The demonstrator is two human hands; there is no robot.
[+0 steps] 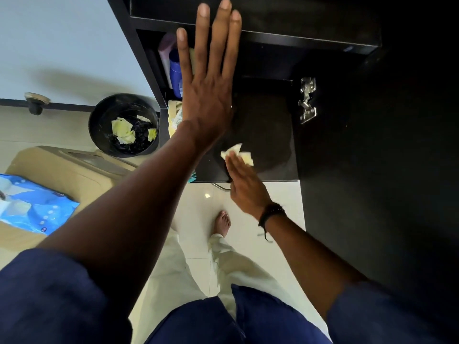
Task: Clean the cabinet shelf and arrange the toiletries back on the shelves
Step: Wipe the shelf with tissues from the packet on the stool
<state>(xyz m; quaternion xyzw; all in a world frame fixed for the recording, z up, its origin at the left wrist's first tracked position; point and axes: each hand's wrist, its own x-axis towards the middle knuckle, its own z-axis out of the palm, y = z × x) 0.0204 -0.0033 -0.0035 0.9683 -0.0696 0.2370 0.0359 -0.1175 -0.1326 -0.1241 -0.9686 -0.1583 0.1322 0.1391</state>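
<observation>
Black cabinet shelves fill the far part of what we see, above pale glossy floor tiles (pixel 198 207). On the lowest shelf (pixel 268 135), near its front edge, lies a crumpled pale yellow wipe (pixel 244 155). The right hand (pixel 244 187) lies on it with straight fingers that press it down onto the dark surface; we see no curl or pinch round it, though the hand is a little blurred. A black bracelet (pixel 270 213) circles that wrist.

The left hand (pixel 208 90) is raised flat and empty, fingers straight and slightly spread, in front of the shelf edges above. Whether it touches them we cannot tell.

Left of that hand, toiletries stand in the left end of the middle shelf: a blue bottle (pixel 175 73) with a lilac bottle (pixel 165 53) just beside it. Below them a pale yellow pack (pixel 173 117) shows at the cabinet's left edge.

To the right, a metal hinge (pixel 307 100) joins the open black door (pixel 372 145) to the cabinet.

On the floor to the left stands a black bin (pixel 99 125) holding crumpled yellowish wipes. Nearer and further left, a blue packet (pixel 37 207) rests on a beige surface. We also see a bare foot (pixel 222 222) on the tiles.
</observation>
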